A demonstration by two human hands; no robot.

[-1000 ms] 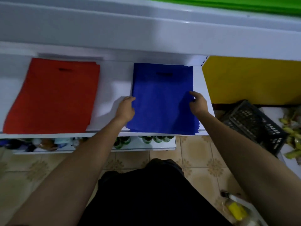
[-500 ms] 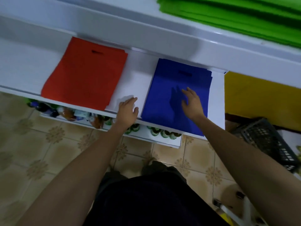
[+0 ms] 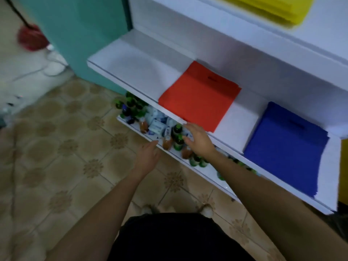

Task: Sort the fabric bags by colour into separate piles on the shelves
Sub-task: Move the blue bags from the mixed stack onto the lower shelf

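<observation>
A flat pile of red fabric bags (image 3: 197,98) lies on the white shelf (image 3: 135,68), with a pile of blue bags (image 3: 284,147) to its right on the same shelf. Yellow bags (image 3: 278,8) sit on the shelf above at the top right. My right hand (image 3: 197,138) hovers with fingers spread just in front of the red pile's near corner, holding nothing. My left hand (image 3: 148,157) is lower and to the left, in front of the shelf edge, fingers relaxed and empty.
A low shelf under the bags holds several small bottles and packets (image 3: 160,127). A teal cabinet (image 3: 84,34) stands at the left end of the shelving, and a red mop head (image 3: 31,38) lies beyond it. The floor is patterned tile (image 3: 66,147).
Both hands have left the blue pile and drawn back off the shelf. The view has swung left, so the piles now sit to the right and the teal cabinet shows.
</observation>
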